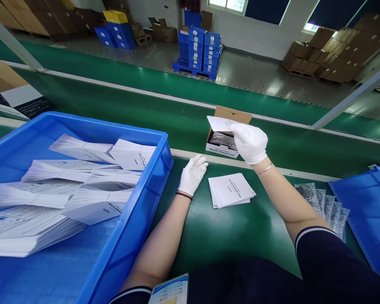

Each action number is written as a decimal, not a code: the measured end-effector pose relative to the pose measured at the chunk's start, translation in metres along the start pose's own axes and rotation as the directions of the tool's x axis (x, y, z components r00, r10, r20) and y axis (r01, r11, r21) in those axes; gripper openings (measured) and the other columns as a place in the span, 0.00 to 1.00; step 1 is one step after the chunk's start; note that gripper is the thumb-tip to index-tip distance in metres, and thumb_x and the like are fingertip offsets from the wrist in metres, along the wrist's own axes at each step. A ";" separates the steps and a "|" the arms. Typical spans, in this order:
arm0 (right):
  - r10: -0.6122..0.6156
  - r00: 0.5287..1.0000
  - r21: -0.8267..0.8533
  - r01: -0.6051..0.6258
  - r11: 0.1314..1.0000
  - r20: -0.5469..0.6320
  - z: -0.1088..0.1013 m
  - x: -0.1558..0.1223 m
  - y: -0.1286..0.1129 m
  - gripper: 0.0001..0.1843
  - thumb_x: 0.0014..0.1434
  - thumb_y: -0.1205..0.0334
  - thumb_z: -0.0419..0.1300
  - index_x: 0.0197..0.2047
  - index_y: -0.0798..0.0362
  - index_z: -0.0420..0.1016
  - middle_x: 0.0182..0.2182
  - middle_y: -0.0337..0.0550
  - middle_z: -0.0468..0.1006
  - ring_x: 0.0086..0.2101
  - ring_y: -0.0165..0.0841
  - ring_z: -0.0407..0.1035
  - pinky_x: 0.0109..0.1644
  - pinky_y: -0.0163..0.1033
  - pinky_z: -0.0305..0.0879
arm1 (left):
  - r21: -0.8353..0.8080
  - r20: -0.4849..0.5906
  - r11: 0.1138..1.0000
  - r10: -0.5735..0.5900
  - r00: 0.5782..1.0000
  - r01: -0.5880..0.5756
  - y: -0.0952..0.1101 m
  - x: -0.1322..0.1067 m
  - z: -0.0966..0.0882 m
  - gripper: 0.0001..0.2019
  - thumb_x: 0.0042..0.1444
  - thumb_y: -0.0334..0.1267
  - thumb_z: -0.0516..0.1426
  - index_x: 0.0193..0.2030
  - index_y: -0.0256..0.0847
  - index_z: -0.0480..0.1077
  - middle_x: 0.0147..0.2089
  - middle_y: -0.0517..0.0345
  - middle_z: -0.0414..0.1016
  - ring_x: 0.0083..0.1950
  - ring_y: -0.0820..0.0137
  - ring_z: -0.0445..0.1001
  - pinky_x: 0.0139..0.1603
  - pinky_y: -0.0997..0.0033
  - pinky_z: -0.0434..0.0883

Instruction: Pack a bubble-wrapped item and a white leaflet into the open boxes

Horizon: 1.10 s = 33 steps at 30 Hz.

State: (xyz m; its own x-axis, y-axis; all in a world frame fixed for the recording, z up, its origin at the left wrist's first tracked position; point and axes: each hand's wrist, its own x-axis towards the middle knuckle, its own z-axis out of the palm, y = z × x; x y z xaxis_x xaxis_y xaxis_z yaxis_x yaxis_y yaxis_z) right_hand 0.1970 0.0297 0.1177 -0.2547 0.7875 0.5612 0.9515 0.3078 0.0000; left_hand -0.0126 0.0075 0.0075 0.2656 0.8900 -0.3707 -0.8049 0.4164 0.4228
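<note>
One leaflet [219,123], right hand [249,142], over box [218,148]

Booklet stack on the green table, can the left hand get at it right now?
Probably yes: the left hand lies empty just beside the booklet stack, with only bare table between them.

A bin [164,160] of booklets [91,190] sits left; a booklet stack [231,190] lies before the box [221,149], bags [323,207] right.
</note>
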 end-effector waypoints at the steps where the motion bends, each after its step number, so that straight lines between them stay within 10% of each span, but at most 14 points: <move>1: 0.028 0.999 -0.028 -0.028 0.999 0.015 0.006 0.000 0.005 0.23 0.70 0.63 0.43 0.56 0.50 0.77 0.52 0.50 0.78 0.52 0.43 0.70 0.55 0.47 0.62 | 0.006 -0.002 1.000 0.001 1.000 -0.001 0.000 0.000 0.000 0.15 0.69 0.40 0.48 0.48 0.35 0.73 0.45 0.47 0.78 0.39 0.69 0.77 0.36 0.73 0.73; 9: 0.304 0.902 -0.289 -0.216 0.933 0.308 0.064 -0.022 0.019 0.20 0.68 0.62 0.47 0.48 0.56 0.80 0.36 0.58 0.80 0.35 0.43 0.74 0.37 0.44 0.66 | 0.042 -0.015 0.999 -0.018 1.000 0.018 0.001 -0.001 0.000 0.15 0.68 0.40 0.49 0.50 0.36 0.73 0.46 0.48 0.78 0.41 0.69 0.76 0.39 0.72 0.73; 17: 0.237 0.970 -0.119 -0.229 0.966 0.057 0.049 -0.030 0.049 0.22 0.69 0.63 0.45 0.50 0.52 0.81 0.53 0.49 0.78 0.55 0.43 0.69 0.58 0.49 0.62 | 0.060 -0.028 0.998 -0.004 1.000 0.005 0.000 -0.001 0.001 0.15 0.68 0.40 0.49 0.47 0.35 0.74 0.45 0.48 0.77 0.41 0.69 0.75 0.39 0.72 0.72; 24: 0.482 0.785 0.005 -0.525 0.851 0.390 0.056 -0.032 0.077 0.16 0.63 0.57 0.57 0.48 0.50 0.82 0.49 0.44 0.80 0.48 0.42 0.73 0.52 0.44 0.69 | 0.077 -0.043 0.997 0.014 0.999 -0.010 0.000 -0.002 0.002 0.14 0.67 0.39 0.51 0.48 0.35 0.74 0.47 0.46 0.77 0.41 0.69 0.76 0.41 0.71 0.72; 33: 0.430 0.769 -0.069 -0.454 0.888 0.472 0.025 -0.041 0.091 0.21 0.67 0.55 0.50 0.53 0.53 0.79 0.51 0.49 0.79 0.49 0.45 0.72 0.53 0.46 0.68 | 0.089 -0.057 0.996 0.025 0.998 -0.020 0.000 -0.004 0.005 0.15 0.68 0.40 0.49 0.47 0.36 0.74 0.46 0.47 0.78 0.40 0.70 0.76 0.39 0.72 0.72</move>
State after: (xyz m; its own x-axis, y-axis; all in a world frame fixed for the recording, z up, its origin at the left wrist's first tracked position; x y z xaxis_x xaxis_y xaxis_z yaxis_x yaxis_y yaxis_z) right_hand 0.2896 0.0387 0.0737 0.1315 0.9905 0.0407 0.9727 -0.1210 -0.1981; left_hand -0.0106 0.0046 0.0132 0.2153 0.8880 -0.4063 -0.7596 0.4138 0.5017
